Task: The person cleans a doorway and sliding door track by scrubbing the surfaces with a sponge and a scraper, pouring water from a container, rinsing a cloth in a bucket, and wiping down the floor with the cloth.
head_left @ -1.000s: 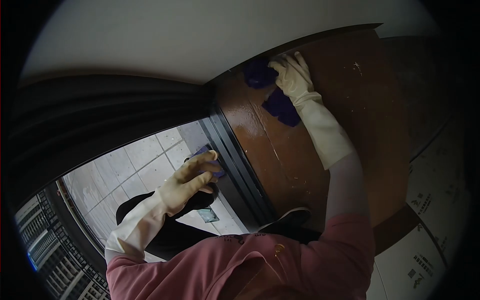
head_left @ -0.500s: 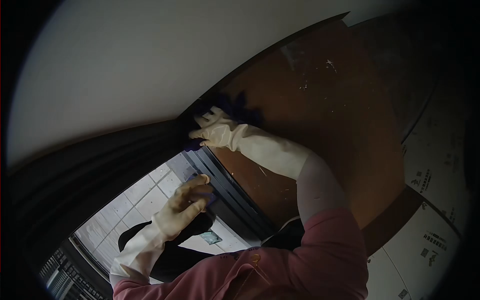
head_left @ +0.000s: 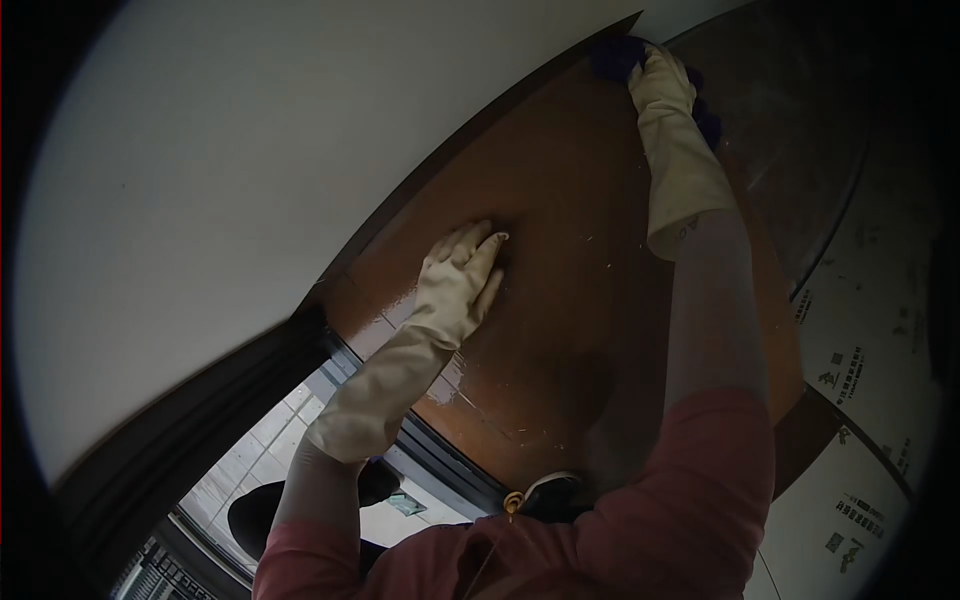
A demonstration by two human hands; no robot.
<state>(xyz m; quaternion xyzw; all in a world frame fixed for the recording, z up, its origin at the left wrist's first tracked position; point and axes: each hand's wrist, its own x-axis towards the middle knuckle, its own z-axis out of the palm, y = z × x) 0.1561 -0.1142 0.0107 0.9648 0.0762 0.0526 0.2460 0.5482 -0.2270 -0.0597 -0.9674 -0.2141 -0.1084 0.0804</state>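
My left hand, in a cream rubber glove, rests on the brown floor with its fingers stretched out. No object shows in or under it. Far ahead on the right, my right hand wears a matching long glove and presses on a dark purple cloth. Folds of the cloth stick out on both sides of the glove, close to where the floor meets the white wall. My right fingertips are partly hidden in the cloth.
A dark door track runs along the floor's near edge, with pale tiles beyond it. Dark baseboard follows the wall. Printed white protective sheets lie at the right. My shoe is by the track.
My right hand has swept the purple cloth from the wall corner by the doorway to the far upper right. My left hand has moved from above the track onto the floor and flattened out.
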